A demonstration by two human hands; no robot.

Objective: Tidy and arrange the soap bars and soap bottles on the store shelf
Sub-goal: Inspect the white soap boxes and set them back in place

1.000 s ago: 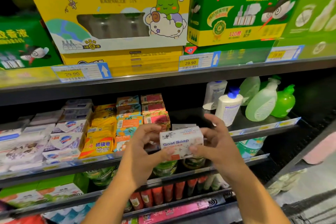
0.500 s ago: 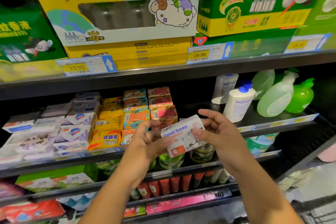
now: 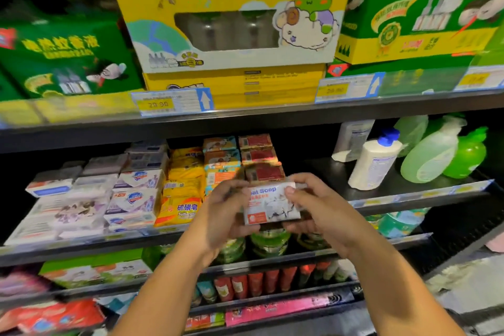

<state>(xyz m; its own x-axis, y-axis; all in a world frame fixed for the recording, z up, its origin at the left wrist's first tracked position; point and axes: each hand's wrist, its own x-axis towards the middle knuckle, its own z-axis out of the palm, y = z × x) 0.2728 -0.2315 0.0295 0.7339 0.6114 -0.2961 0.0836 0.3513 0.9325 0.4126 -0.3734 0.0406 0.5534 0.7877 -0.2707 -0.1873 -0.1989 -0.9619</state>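
Note:
A white goat soap box (image 3: 271,206) is held in front of the soap shelf, its printed face toward me. My left hand (image 3: 227,213) grips its left end and my right hand (image 3: 313,206) grips its right end, thumb on the front. Behind it stand stacks of soap bars: red boxes (image 3: 259,157), orange and teal boxes (image 3: 221,161), yellow sulfur soap (image 3: 184,194) and white boxes (image 3: 135,196). Soap bottles stand on the right of the same shelf: a white pump bottle with a blue cap (image 3: 372,162) and green bottles (image 3: 433,154).
The dark shelf board (image 3: 321,172) shows bare between the soap stacks and the bottles. Large yellow (image 3: 231,22) and green boxes (image 3: 420,5) fill the shelf above. Lower shelves hold green jars (image 3: 268,241), red tubes (image 3: 256,285) and pink packs.
Both hands have turned the goat soap box from tilted to nearly level and raised it toward the red soap stack. The view has shifted right and closer.

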